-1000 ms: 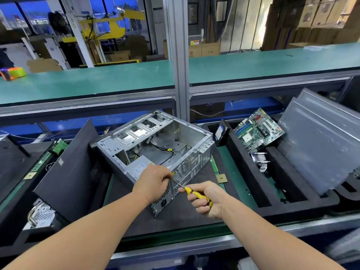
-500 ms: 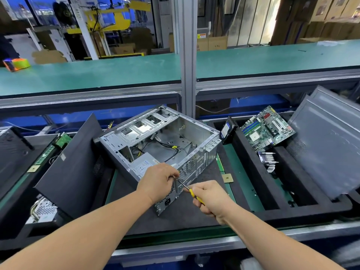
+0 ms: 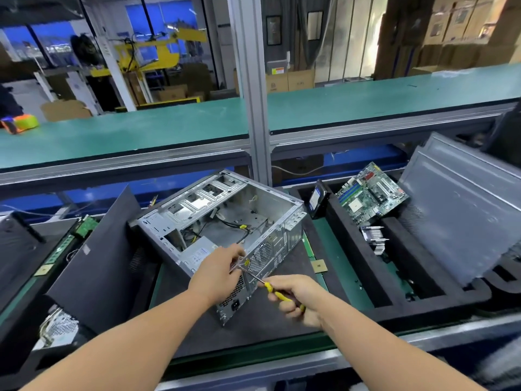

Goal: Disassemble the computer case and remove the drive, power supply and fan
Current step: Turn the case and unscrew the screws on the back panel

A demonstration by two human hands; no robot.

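Screwdriver (image 3: 277, 293) with a yellow handle sits gripped in the right hand (image 3: 298, 299), its shaft angled up to the rear panel of the open computer case (image 3: 225, 235). The left hand (image 3: 218, 273) rests curled on that rear edge beside the power supply (image 3: 197, 253). The case lies mid-bench on a dark mat (image 3: 282, 320). A motherboard (image 3: 372, 193) leans toward the bench's far right corner.

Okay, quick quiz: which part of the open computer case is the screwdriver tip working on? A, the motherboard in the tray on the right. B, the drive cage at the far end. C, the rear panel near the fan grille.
C: the right hand grips the yellow-handled screwdriver, its shaft reaching the computer case rear panel beside the fan grille, where the left hand rests.
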